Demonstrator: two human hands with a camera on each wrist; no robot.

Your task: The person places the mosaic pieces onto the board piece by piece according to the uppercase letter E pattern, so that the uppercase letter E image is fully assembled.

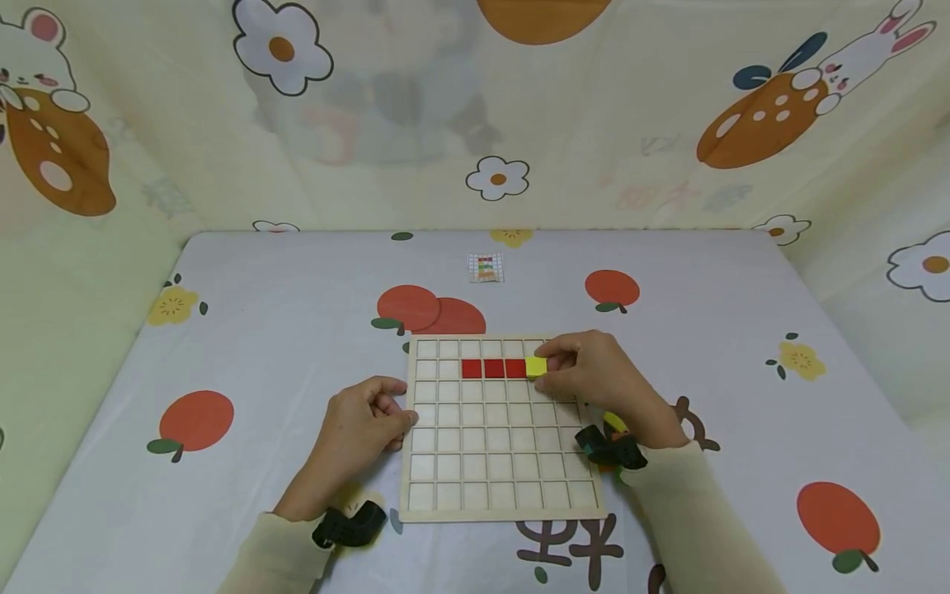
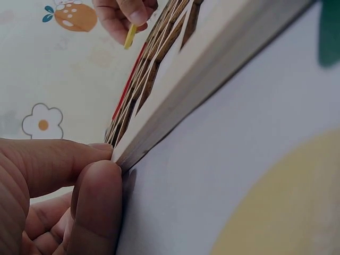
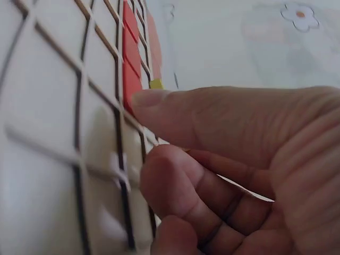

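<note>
A pale wooden grid board [image 1: 475, 441] with many square cells lies on the table. Three red square tiles [image 1: 493, 369] sit side by side in its second row from the far edge. My right hand [image 1: 601, 375] pinches a yellow square tile [image 1: 536, 367] between thumb and fingers, just right of the red ones and close over the board. In the right wrist view the thumb [image 3: 212, 114] hides most of that tile. At the board's left edge, my left hand [image 1: 364, 421] holds the wooden rim [image 2: 175, 90] with thumb and index fingertips.
A small card [image 1: 486, 267] with a coloured grid pattern lies beyond the board. Beside the board's right edge, partly under my right wrist, are yellow, orange and green pieces [image 1: 614, 422]. The white tablecloth [image 1: 297, 330] has fruit and flower prints, and patterned curtains surround the table.
</note>
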